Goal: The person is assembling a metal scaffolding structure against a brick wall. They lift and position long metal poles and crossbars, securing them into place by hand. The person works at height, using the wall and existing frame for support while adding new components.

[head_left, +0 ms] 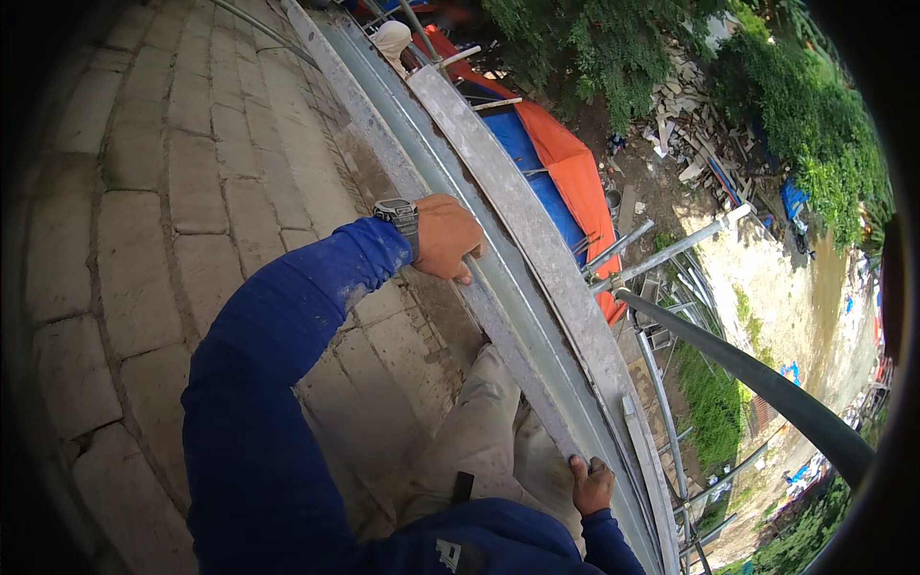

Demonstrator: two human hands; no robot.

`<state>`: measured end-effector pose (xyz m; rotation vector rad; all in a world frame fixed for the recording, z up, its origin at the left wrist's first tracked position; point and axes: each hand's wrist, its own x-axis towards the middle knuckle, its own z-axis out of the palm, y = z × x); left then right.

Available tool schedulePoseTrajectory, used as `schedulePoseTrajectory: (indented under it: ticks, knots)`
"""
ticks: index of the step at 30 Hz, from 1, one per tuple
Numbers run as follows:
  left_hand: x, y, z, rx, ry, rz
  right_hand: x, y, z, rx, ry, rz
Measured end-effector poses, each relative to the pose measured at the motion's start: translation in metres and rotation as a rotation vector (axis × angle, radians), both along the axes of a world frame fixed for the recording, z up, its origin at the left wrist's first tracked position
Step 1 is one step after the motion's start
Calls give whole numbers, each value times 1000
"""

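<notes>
A long grey strip (522,359) runs slantwise from the upper left to the lower right, edge up, above my bent leg. My left hand (448,237), below a dark wristwatch (398,218), is closed over the strip's edge with its fingers curled round it. Nearer my body, my right hand (592,486) is closed on the same strip's lower end, thumb on top. Right beside the strip lies a pale grey metal channel (508,292); whether the two are joined, I cannot tell. My legs (479,422) in light trousers are beneath.
A block wall (192,259) rises on the left. Beyond the channel lies a weathered plank (517,192). Scaffold tubes (671,249) and a dark pole (757,369) stick out to the right, high above the ground. Another person's pale hat (391,40) shows ahead; an orange tarp (561,153) hangs below.
</notes>
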<state>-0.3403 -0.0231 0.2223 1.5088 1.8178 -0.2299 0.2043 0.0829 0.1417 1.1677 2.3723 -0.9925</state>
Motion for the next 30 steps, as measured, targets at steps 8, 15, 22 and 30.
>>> schedulePoseTrajectory:
  ticks: [8,15,22,30]
  knots:
    - [-28,-1,6,-40,29,60,-27,-3,3,-16,16,-13]
    - [52,7,0,161,67,-156,-25,-11,-8,-52,44,18]
    - [288,19,-64,177,-217,-191,-23,-12,-10,-59,61,40]
    - [311,5,-84,288,-238,-28,-16,-12,-6,-220,1,62]
